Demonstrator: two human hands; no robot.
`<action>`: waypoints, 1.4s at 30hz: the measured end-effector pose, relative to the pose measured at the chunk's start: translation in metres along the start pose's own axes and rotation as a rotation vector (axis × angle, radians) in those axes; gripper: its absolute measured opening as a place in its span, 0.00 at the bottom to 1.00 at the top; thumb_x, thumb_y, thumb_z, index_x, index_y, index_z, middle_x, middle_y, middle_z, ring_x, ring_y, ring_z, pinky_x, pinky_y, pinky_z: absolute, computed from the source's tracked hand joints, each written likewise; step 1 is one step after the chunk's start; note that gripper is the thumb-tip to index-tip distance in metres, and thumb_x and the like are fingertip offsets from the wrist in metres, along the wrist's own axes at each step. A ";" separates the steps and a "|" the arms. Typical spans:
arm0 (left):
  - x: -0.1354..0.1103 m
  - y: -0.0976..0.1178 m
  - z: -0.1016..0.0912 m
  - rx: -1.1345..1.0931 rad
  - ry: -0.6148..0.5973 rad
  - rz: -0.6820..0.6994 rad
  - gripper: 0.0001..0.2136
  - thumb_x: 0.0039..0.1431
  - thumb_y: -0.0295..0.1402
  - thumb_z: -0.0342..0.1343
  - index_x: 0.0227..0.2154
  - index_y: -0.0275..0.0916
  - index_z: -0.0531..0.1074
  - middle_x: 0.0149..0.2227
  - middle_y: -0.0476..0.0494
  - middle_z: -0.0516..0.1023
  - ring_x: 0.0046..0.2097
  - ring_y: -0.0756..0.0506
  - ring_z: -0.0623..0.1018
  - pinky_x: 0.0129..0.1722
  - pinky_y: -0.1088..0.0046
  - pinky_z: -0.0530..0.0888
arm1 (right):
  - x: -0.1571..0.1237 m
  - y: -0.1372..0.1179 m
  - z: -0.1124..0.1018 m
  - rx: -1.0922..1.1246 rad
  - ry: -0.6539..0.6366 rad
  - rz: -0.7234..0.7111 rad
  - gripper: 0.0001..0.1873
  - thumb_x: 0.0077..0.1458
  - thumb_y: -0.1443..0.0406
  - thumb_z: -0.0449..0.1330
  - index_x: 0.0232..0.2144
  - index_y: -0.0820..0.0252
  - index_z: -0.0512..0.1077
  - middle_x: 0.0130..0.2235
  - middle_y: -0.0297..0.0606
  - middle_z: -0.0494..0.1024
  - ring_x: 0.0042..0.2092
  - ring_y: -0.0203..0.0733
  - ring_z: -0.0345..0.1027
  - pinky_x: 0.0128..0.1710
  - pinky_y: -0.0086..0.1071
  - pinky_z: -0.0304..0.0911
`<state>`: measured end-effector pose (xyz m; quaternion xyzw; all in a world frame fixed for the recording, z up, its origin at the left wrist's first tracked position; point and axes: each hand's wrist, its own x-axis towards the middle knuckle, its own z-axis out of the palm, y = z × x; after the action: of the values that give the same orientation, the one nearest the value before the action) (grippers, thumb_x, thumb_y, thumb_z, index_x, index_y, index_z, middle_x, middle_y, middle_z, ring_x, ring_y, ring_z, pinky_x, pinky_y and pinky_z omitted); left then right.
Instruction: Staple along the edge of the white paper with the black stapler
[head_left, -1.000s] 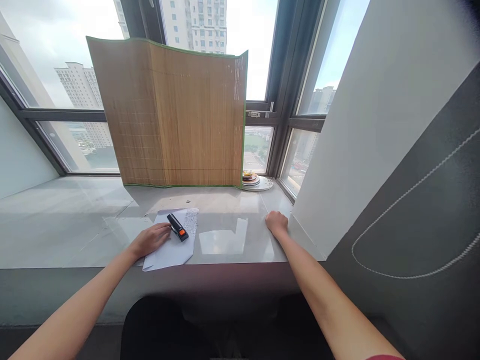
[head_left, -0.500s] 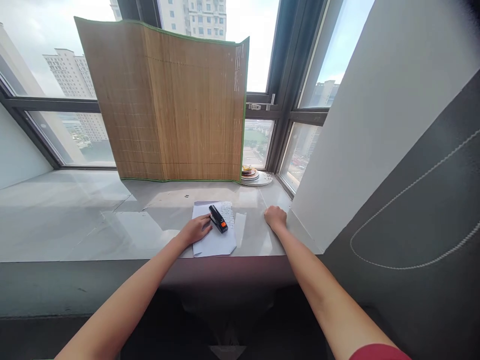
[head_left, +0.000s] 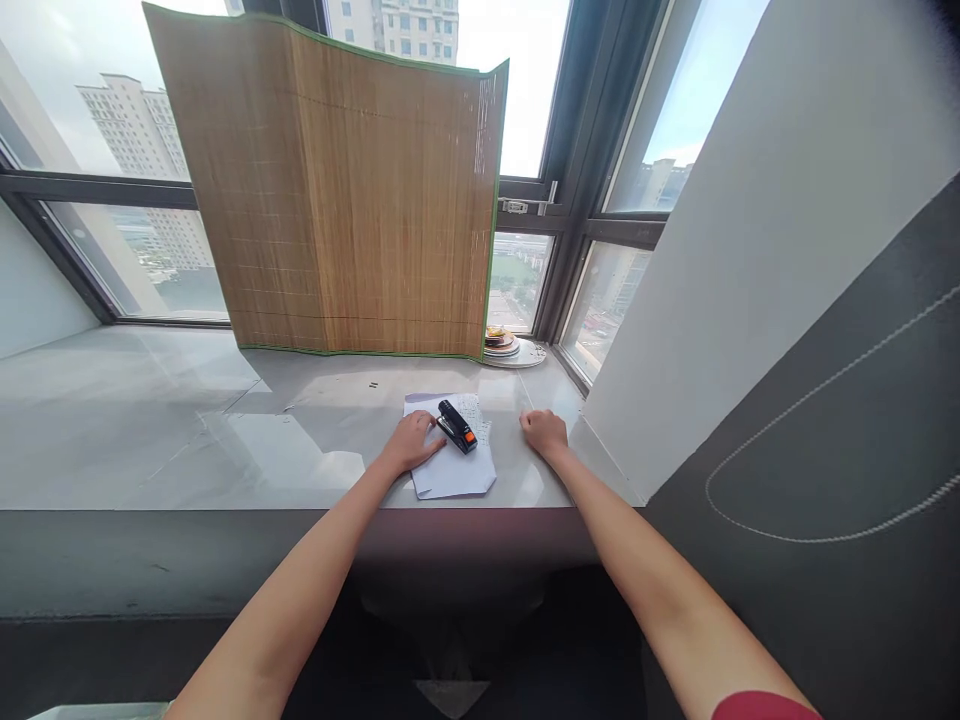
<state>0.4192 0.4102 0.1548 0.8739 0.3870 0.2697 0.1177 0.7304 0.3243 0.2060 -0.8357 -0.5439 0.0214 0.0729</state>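
A stack of white paper (head_left: 454, 475) lies slightly askew near the front edge of the windowsill, with handwriting along its right part. On top of it rests a black stapler (head_left: 457, 427) with an orange patch at its lower end. My left hand (head_left: 412, 441) lies over the paper's left edge, thumb apart from the fingers. Its fingertips come close to the stapler's left side; whether they touch it I cannot tell. To the right of the paper, my right hand (head_left: 544, 432) rests on the sill as a loose fist.
A bamboo mat with green edging (head_left: 375, 210) stands against the window behind the paper. Stacked plates (head_left: 515, 353) sit in the back corner. A slanting white wall (head_left: 720, 220) bounds the sill at right, where a white cord (head_left: 814, 385) hangs.
The paper has slid right and turned a little, carrying the stapler along. My left hand has moved right with it. My right hand is slightly further left.
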 end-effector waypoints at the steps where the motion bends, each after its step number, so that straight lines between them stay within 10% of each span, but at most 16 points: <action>1: 0.000 0.000 0.000 -0.022 -0.017 -0.005 0.16 0.61 0.46 0.61 0.46 0.41 0.74 0.53 0.33 0.77 0.59 0.32 0.75 0.61 0.51 0.71 | -0.003 -0.007 0.004 0.033 0.024 -0.058 0.30 0.76 0.55 0.43 0.39 0.61 0.82 0.42 0.47 0.82 0.48 0.46 0.77 0.46 0.30 0.64; 8: 0.001 -0.010 0.003 -0.111 -0.014 -0.049 0.23 0.58 0.46 0.65 0.52 0.39 0.72 0.56 0.32 0.76 0.59 0.34 0.75 0.60 0.55 0.71 | -0.029 -0.074 0.048 0.498 0.188 -0.601 0.22 0.61 0.51 0.66 0.50 0.58 0.72 0.47 0.38 0.77 0.47 0.43 0.71 0.46 0.29 0.63; 19: -0.001 -0.005 -0.005 -0.218 -0.053 -0.084 0.33 0.52 0.45 0.69 0.58 0.39 0.68 0.59 0.33 0.75 0.59 0.32 0.76 0.60 0.54 0.72 | -0.024 -0.062 0.049 0.785 0.235 -0.471 0.21 0.54 0.69 0.64 0.52 0.57 0.77 0.49 0.44 0.82 0.52 0.51 0.72 0.56 0.43 0.66; 27: 0.000 -0.006 -0.003 -0.237 -0.034 -0.082 0.30 0.50 0.44 0.69 0.55 0.40 0.71 0.57 0.34 0.77 0.59 0.32 0.76 0.61 0.53 0.72 | -0.009 -0.061 0.060 0.990 0.232 -0.603 0.20 0.53 0.64 0.62 0.49 0.55 0.79 0.47 0.41 0.82 0.49 0.51 0.75 0.54 0.45 0.69; 42: -0.001 -0.001 -0.008 -0.268 -0.073 -0.133 0.31 0.50 0.47 0.69 0.55 0.40 0.72 0.60 0.32 0.75 0.62 0.31 0.75 0.64 0.53 0.69 | -0.004 -0.055 0.061 1.072 0.258 -0.344 0.22 0.55 0.53 0.62 0.47 0.57 0.80 0.49 0.43 0.83 0.47 0.49 0.76 0.50 0.40 0.69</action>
<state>0.4134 0.4106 0.1608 0.8318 0.4002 0.2788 0.2649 0.6719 0.3485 0.1533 -0.5774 -0.5720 0.1799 0.5541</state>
